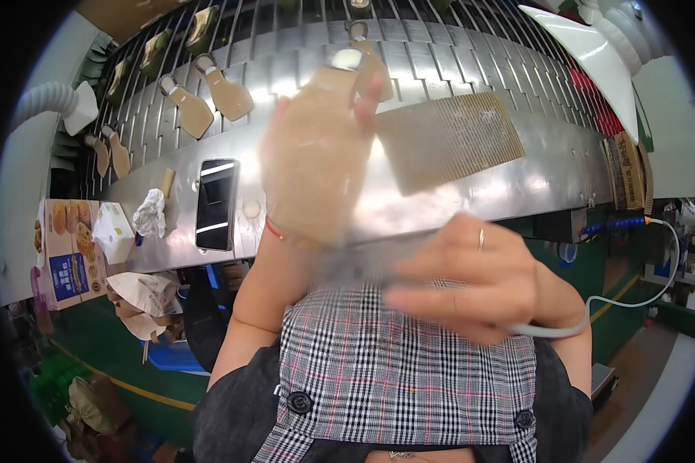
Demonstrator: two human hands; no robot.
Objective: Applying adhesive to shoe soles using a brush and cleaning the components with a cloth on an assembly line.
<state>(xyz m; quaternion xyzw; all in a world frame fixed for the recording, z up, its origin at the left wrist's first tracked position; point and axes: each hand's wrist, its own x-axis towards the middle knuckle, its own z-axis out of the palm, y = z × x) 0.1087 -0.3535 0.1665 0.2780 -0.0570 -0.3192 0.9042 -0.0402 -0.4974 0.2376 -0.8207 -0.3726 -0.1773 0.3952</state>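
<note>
we're gripping a tan, smooth-soled shoe with a shiny heel [316, 147] in our left hand [368, 104], holding it sole-up over the shiny steel counter [540, 181]. our right hand [479, 278] is gripping a blurred grey object [357, 264], kind unclear, near the shoe's toe. a brown ribbed cardboard sheet [459, 143] is lying right, a dark-screened phone [217, 202] left.

On the worktop [552, 166], a phone [216, 204] is set right of a wad [150, 214]. A shoe [316, 154] is held above, between the phone and a sheet [459, 143] farther right. Behind, more shoes [189, 116] are laid on slats [471, 50]; at the worktop's right end, a carton [628, 174] is placed.
</note>
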